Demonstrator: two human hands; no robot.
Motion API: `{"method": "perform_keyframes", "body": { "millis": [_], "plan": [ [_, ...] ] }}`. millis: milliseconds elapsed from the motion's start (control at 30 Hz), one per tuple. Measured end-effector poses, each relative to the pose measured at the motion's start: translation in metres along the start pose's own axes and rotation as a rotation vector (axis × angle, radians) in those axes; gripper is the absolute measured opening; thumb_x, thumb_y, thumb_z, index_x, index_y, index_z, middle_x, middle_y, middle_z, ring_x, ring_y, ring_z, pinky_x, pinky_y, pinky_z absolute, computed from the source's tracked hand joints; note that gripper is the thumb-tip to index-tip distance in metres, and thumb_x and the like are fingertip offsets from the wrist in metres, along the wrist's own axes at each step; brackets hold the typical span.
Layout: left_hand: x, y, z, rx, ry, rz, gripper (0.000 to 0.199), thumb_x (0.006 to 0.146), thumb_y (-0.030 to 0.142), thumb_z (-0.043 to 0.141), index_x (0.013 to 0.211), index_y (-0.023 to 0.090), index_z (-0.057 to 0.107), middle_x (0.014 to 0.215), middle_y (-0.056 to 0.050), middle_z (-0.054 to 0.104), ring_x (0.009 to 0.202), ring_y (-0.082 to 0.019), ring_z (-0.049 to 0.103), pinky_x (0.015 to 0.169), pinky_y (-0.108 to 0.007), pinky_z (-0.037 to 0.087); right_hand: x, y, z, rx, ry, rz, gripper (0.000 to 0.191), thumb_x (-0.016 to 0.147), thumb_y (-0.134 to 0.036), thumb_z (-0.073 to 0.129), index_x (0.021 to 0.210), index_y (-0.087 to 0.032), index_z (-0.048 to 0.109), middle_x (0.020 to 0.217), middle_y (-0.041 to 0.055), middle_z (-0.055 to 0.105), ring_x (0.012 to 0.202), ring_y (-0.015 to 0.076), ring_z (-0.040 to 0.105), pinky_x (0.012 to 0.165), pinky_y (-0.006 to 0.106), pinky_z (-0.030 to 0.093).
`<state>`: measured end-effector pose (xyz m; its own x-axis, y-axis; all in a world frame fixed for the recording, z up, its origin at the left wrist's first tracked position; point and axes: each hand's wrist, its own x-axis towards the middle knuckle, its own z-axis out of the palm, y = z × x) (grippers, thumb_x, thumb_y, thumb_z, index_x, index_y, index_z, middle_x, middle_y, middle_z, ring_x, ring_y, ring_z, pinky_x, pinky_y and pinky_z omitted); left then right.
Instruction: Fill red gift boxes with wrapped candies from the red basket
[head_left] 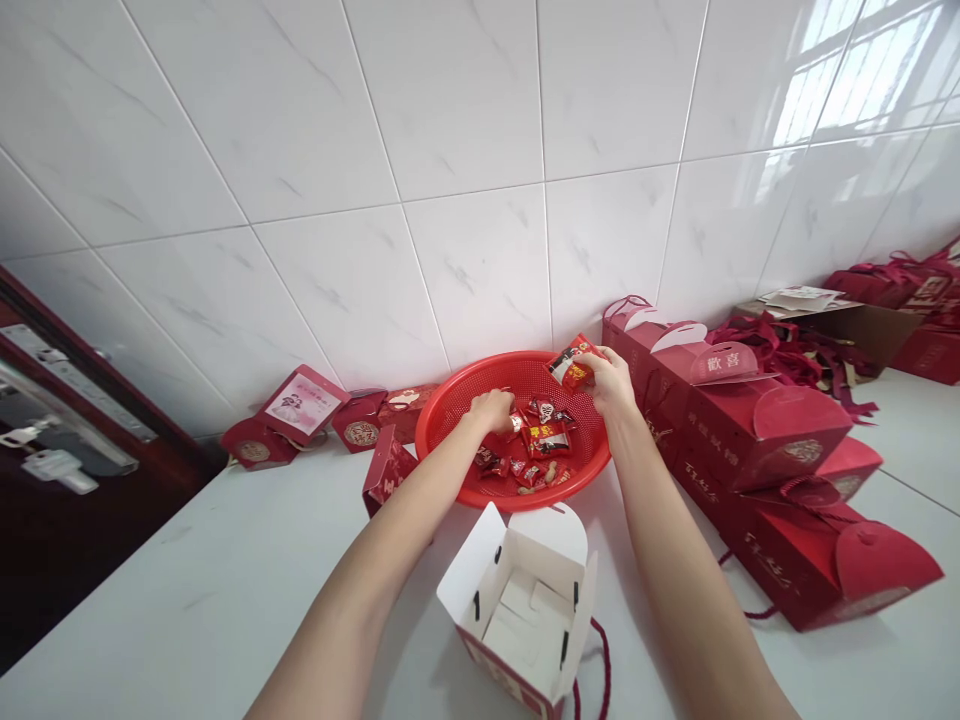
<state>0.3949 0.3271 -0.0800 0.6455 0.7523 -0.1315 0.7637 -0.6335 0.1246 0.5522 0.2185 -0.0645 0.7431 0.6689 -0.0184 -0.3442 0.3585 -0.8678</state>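
My right hand [611, 385] grips a red snack packet [571, 362] over the back right rim of a red plastic basket [442, 400]. Inside the basket my left hand [493, 410] has its fingers curled down among wrapped sweets [491, 463]; what they hold is hidden. Another red packet [546, 440] lies in the basket with several small sweets and a few peanuts [551, 471]. In front of the basket, between my forearms, stands an open gift box [529, 600] with white inside walls, flaps up and a dark red cord at its right.
Red gift boxes [757, 430] are stacked at the right. More small boxes [360, 420] and a card [307, 402] stand along the tiled wall at the left. Dark red ribbons [795, 355] lie by a cardboard box [874, 335] at the far right. A dark door [45, 560] borders the left.
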Motion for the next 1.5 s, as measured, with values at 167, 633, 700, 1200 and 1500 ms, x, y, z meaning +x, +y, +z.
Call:
{"method": "perform_keyframes", "body": {
  "millis": [167,633,700,1200,1500],
  "plan": [
    [-0.011,-0.007,-0.014,-0.055,-0.147,0.074,0.034,0.069,0.031,0.077,0.102,0.026,0.075,0.109,-0.003,0.075,0.103,-0.024,0.069,0.080,-0.026,0.052,-0.002,0.002,0.001,0.017,-0.003,-0.028,0.021,0.057,-0.013,0.073,0.072,-0.019,0.060,0.063,-0.0031,0.067,0.058,0.0134,0.063,0.054,0.024,0.055],
    [-0.008,-0.014,0.004,-0.008,-0.509,-0.068,0.032,0.035,0.018,0.090,0.052,0.019,0.064,0.053,-0.004,0.065,0.059,-0.027,0.065,0.057,-0.033,0.051,0.003,0.011,-0.001,-0.075,-0.086,-0.043,0.019,0.057,-0.014,0.076,0.069,-0.018,0.062,0.063,-0.0011,0.068,0.058,0.0157,0.064,0.054,0.025,0.052],
    [-0.008,-0.015,0.004,-0.052,-0.456,-0.063,0.029,0.042,0.021,0.089,0.061,0.019,0.067,0.061,-0.004,0.069,0.062,-0.026,0.067,0.058,-0.033,0.051,0.002,0.011,-0.001,-0.082,-0.093,-0.046,0.019,0.057,-0.015,0.076,0.068,-0.019,0.062,0.064,-0.0009,0.068,0.059,0.0164,0.065,0.055,0.026,0.052],
    [-0.049,-0.008,-0.010,-0.083,-0.125,0.050,0.042,0.070,0.047,0.076,0.105,0.024,0.069,0.121,-0.007,0.071,0.111,-0.027,0.066,0.082,-0.027,0.050,-0.066,0.004,-0.018,-0.158,-0.274,-0.160,0.033,0.056,-0.036,0.080,0.081,-0.019,0.067,0.082,0.0032,0.075,0.077,0.0218,0.067,0.070,0.032,0.054],
    [-0.056,0.045,0.016,-0.177,-0.211,0.226,0.023,0.045,0.010,0.078,0.057,0.020,0.061,0.073,-0.008,0.073,0.083,-0.034,0.068,0.077,-0.039,0.051,-0.084,0.012,-0.015,-0.099,-0.220,-0.190,0.032,0.055,-0.032,0.081,0.081,-0.018,0.067,0.077,0.0015,0.073,0.073,0.0190,0.067,0.067,0.029,0.054]
  ]
}}
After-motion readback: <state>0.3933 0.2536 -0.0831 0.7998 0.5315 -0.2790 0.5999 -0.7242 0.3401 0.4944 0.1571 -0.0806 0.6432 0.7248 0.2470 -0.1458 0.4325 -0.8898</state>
